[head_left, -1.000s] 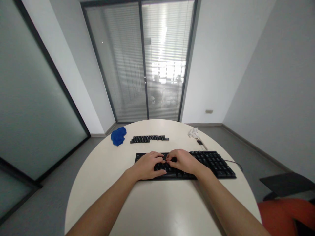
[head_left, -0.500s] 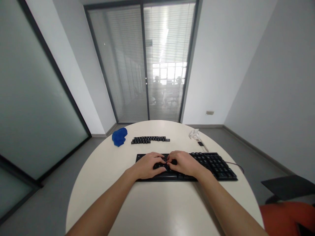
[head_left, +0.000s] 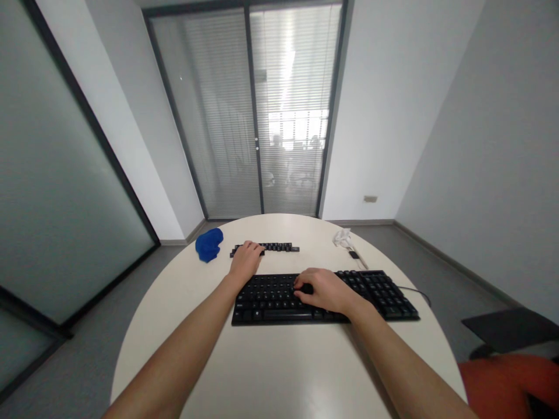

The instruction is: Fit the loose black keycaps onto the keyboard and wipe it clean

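A black keyboard (head_left: 275, 299) lies across the round table in front of me. Beyond its left half, loose black keycaps (head_left: 279, 247) are laid out in rows. My left hand (head_left: 246, 261) reaches over the left part of these keycaps, fingers stretched out and slightly apart; the thumb is hidden. My right hand (head_left: 324, 291) rests on the middle of the keyboard, fingers curled and thumb close to the index fingertip. Anything between those fingertips is too small to make out.
A crumpled blue cloth (head_left: 209, 244) lies at the table's back left. At the back right are a white crumpled bundle (head_left: 342, 237) and a small black piece (head_left: 353, 255) beside a thin stick. The keyboard cable (head_left: 417, 290) runs off right, near an orange chair (head_left: 506, 384).
My left hand has left the keyboard and moved forward and left to the loose keycaps, uncovering the keyboard's left keys. My right hand stays in place; the keyboard's left end has shifted slightly left.
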### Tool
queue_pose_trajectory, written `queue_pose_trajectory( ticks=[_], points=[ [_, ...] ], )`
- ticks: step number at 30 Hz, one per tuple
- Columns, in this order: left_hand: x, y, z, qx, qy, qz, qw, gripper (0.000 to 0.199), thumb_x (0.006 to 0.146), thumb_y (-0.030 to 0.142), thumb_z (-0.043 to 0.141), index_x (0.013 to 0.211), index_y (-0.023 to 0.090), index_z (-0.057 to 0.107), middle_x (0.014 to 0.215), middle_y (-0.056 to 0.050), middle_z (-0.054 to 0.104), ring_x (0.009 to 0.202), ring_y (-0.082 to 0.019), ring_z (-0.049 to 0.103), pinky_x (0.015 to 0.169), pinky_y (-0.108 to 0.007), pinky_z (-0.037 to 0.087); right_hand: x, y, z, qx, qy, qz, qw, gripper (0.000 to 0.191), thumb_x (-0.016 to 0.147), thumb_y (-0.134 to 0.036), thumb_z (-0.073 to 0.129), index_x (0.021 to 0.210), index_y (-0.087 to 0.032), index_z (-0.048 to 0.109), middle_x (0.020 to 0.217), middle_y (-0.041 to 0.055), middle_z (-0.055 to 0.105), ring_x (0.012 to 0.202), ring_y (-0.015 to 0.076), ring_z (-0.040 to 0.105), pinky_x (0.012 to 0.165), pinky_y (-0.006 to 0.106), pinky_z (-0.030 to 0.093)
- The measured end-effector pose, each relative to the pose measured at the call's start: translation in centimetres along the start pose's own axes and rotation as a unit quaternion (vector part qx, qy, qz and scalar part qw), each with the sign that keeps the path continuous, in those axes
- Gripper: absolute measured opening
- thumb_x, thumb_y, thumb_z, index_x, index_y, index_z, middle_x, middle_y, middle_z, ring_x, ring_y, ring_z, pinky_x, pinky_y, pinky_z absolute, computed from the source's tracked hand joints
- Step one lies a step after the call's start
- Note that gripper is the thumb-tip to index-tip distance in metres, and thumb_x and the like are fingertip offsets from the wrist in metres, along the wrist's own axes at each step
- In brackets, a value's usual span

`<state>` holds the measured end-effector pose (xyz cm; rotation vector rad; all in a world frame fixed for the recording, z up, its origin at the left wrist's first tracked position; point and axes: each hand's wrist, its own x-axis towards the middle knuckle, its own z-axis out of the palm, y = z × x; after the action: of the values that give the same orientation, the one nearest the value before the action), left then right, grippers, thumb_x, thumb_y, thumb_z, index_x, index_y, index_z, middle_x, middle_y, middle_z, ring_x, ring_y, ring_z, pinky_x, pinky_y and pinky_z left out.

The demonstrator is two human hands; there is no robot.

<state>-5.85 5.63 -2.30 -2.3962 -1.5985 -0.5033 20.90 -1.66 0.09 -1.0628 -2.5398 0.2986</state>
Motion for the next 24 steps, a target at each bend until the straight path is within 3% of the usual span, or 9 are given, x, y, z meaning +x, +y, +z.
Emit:
queue_pose_trajectory(
  ticks=[8, 14, 19, 24],
  points=[
    [1.7, 0.2, 1.3, 0.015, -0.030, 0.013, 0.999, 0.019, 0.092, 0.013, 0.059, 0.104, 0.018, 0.072, 0.106, -0.011, 0.070, 0.112, -0.030, 0.052, 0.092, -0.041, 0.045, -0.1, 0.0, 0.0, 0.008, 0.004, 0.007, 1.000, 0.011, 0.084, -0.029, 0.067, 0.091, -0.022, 0.073, 0.095, 0.0027, 0.075, 0.090, 0.0209, 0.068, 0.085, 0.030, 0.049],
    [1.6, 1.5, 0.7, -0.021, -0.045, 0.023, 0.999, 0.015, 0.089, 0.011, 0.062, 0.094, 0.018, 0.074, 0.104, -0.010, 0.071, 0.109, -0.028, 0.055, 0.095, -0.040, 0.043, 0.0, 0.0, 0.0, 0.011, 0.007, 0.008, 1.000, 0.011, 0.084, -0.029, 0.067, 0.091, -0.022, 0.073, 0.094, 0.0029, 0.074, 0.090, 0.0207, 0.068, 0.085, 0.030, 0.049],
    [0.5, 3.1, -1.1, -0.087, -0.043, 0.007, 0.995, 0.015, 0.088, 0.014, 0.066, 0.099, 0.020, 0.074, 0.105, -0.006, 0.073, 0.104, -0.025, 0.061, 0.094, -0.037, 0.046, 0.0, 0.2, 0.2, 0.014, 0.006, 0.004, 1.000, 0.011, 0.087, -0.030, 0.065, 0.091, -0.021, 0.072, 0.094, 0.0039, 0.074, 0.090, 0.0207, 0.068, 0.085, 0.030, 0.049],
    [-2.3, 5.3, -2.1, -0.169, -0.011, -0.021, 0.985, 0.018, 0.093, 0.020, 0.062, 0.109, 0.022, 0.070, 0.112, -0.003, 0.072, 0.105, -0.020, 0.063, 0.094, -0.031, 0.048, 0.0, 0.3, 0.3, 0.021, 0.007, 0.008, 1.000, 0.013, 0.092, -0.028, 0.060, 0.094, -0.022, 0.072, 0.096, 0.0036, 0.073, 0.091, 0.0203, 0.067, 0.085, 0.031, 0.048]
  ],
)
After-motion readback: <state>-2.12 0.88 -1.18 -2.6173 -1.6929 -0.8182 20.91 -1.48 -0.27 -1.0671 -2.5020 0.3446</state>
